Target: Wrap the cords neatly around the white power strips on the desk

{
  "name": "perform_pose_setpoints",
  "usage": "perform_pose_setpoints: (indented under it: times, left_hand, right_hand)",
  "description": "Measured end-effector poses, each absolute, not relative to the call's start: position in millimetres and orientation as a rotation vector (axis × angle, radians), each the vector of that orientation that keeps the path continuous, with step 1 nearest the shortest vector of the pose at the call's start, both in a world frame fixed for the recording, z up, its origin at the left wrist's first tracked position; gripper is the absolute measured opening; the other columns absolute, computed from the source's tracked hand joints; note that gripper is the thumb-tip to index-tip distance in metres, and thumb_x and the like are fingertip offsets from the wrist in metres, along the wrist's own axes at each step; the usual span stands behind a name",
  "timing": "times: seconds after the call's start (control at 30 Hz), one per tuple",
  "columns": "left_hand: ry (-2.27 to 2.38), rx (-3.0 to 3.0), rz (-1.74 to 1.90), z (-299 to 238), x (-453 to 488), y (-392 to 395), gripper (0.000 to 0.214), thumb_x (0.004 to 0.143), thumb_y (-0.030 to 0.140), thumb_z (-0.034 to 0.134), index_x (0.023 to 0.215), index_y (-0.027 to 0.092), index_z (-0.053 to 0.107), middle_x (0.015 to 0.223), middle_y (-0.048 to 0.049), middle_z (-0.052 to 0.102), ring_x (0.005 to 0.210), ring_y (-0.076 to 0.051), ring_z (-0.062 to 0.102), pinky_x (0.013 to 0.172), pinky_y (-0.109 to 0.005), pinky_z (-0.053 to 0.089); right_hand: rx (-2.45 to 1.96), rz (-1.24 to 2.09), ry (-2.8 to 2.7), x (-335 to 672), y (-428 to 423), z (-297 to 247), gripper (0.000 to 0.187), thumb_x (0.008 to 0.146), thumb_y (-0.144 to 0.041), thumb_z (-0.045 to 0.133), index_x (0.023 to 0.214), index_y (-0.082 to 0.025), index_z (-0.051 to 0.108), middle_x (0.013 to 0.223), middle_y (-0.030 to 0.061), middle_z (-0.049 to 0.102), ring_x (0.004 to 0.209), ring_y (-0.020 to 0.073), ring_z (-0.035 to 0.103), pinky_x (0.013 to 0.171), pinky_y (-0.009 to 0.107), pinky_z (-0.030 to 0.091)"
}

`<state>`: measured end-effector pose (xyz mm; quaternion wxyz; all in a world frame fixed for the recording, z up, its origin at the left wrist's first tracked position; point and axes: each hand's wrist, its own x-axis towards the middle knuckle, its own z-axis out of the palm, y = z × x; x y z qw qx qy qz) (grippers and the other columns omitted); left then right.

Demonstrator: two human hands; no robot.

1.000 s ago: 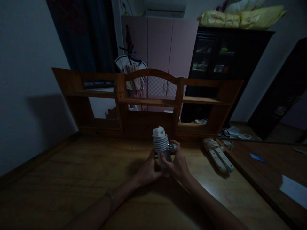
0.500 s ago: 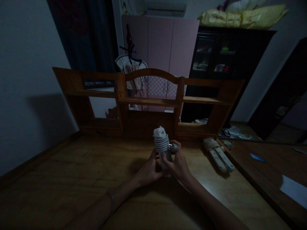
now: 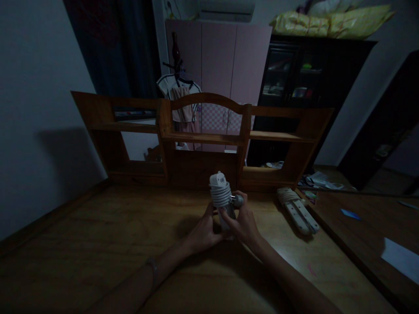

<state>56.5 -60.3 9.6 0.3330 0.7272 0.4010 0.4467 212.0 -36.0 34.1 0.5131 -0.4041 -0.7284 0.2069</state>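
Between my hands, a white power strip [image 3: 218, 179] is held up over the wooden desk, with its grey-white cord [image 3: 221, 194] wound round the upper part in several turns. My left hand [image 3: 204, 231] grips the strip's lower part from the left. Wrapped from the other side, my right hand [image 3: 244, 224] has its thumb on the strip's face and its fingers round the plug [image 3: 238, 200], whose metal prongs point left at the coil. The strip's lower end is partly hidden by my hands. A second power strip [image 3: 299, 213], its cord also coiled, lies on the desk to the right.
A wooden shelf unit [image 3: 203, 139] stands along the desk's far edge. Right of the desk [image 3: 98, 235], a brown surface [image 3: 343, 231] carries a blue card [image 3: 350, 214] and a white paper sheet [image 3: 401, 259]. A wall [image 3: 42, 131] rises on the left.
Almost nothing differs. Both hands keep hold of the power strip and plug in nearly the same place.
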Motion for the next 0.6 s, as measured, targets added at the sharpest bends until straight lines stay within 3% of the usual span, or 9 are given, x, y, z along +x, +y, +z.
perform_pose_setpoints:
  times: [0.33,0.6]
  left_hand:
    - [1.045,1.900,1.155,12.2,56.4,-62.0,0.074,0.070,0.036,0.075,0.131,0.022,0.035,0.127,-0.0121,0.054,0.114,-0.027,0.054,0.097,-0.043,0.043]
    - [1.004,1.838,1.133,11.0,58.0,-61.2,0.076,0.071,0.035,0.074,0.133,0.024,0.032,0.128,-0.0123,0.053,0.105,-0.026,0.060,0.090,-0.042,0.048]
  right_hand:
    - [-0.993,0.501,-1.746,212.7,-37.4,37.3,0.056,0.076,-0.035,0.067,0.122,-0.022,0.037,0.098,0.0041,0.063,0.086,0.0206,0.064,0.073,0.031,0.051]
    - [-0.976,0.493,-1.756,213.6,-36.7,35.8,0.055,0.077,-0.032,0.066,0.121,-0.023,0.036,0.096,0.0028,0.062,0.083,0.0196,0.063,0.072,0.030,0.050]
